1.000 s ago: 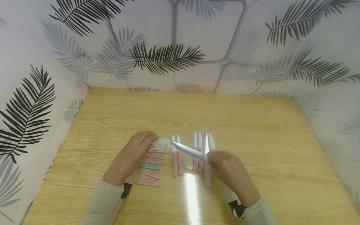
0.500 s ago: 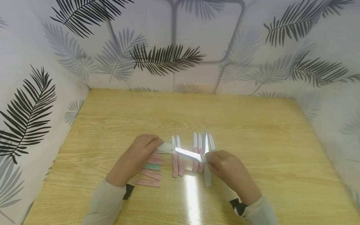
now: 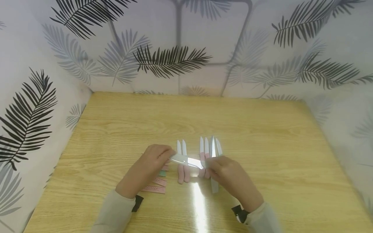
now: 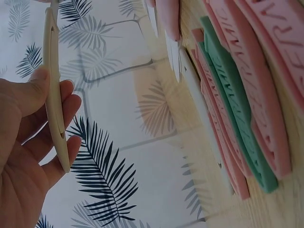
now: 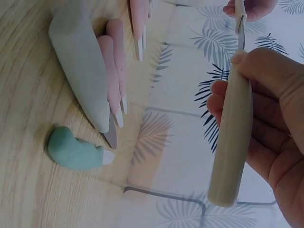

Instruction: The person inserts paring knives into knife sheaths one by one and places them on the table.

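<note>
My left hand (image 3: 148, 166) pinches a white knife sheath (image 4: 53, 99) between thumb and fingers. Opposite it, my right hand (image 3: 233, 178) grips the cream-white handle (image 5: 230, 142) of a knife, its blade (image 3: 194, 162) pointing left. The front part of that blade is hidden inside the sheath; the stretch near the handle shows bright. Both are held above the table, crossing over pink-handled knives (image 3: 181, 173) in the head view. Another white-handled knife (image 3: 214, 186) lies beside my right hand, and a green-handled knife (image 5: 71, 149) rests to its right.
Below my left hand, pink sheaths (image 3: 154, 189) marked CERAMIC lie in a row with a green sheath (image 4: 237, 114) and a white sheath (image 4: 197, 90). Two more pink-handled knives (image 5: 114, 61) lie beside the white-handled one. A leaf-patterned curtain (image 3: 192, 77) borders the wooden table (image 3: 262, 129).
The left hand has lifted the white sheath from the row and moved right and nearer. The blade, bare a second ago, has slid partly into it; the right hand has shifted slightly left.
</note>
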